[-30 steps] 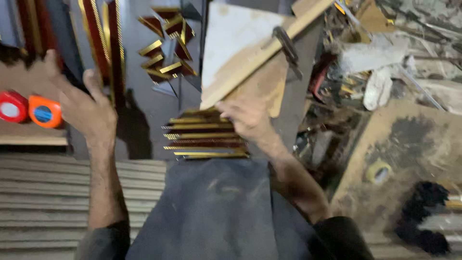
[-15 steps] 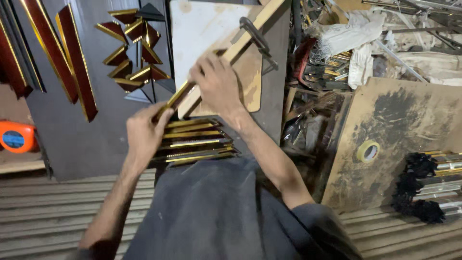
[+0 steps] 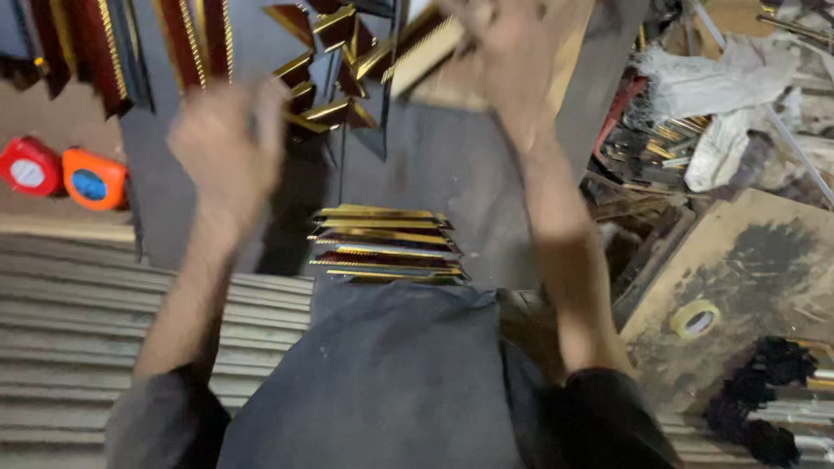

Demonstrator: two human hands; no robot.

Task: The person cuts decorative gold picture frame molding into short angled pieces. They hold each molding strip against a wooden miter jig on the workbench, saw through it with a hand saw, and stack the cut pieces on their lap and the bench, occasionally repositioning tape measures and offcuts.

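Both hands raised, motion-blurred; left hand [image 3: 228, 143] at 10 o'clock, fingers loosely curled, nothing visibly held; right hand [image 3: 514, 54] at 12 o'clock against pale wooden board [image 3: 434, 56], grip blurred, cannot tell whether it has hold; stack of gold-edged frame mouldings [image 3: 387, 245] at centre, lying flat just above dark apron [image 3: 391, 382], well apart from both hands; cut gold moulding corners [image 3: 334, 65] at 11 o'clock between hands; two tape measures [image 3: 61, 174], red and orange, at 9 o'clock; tape roll [image 3: 695, 318] at 4 o'clock.
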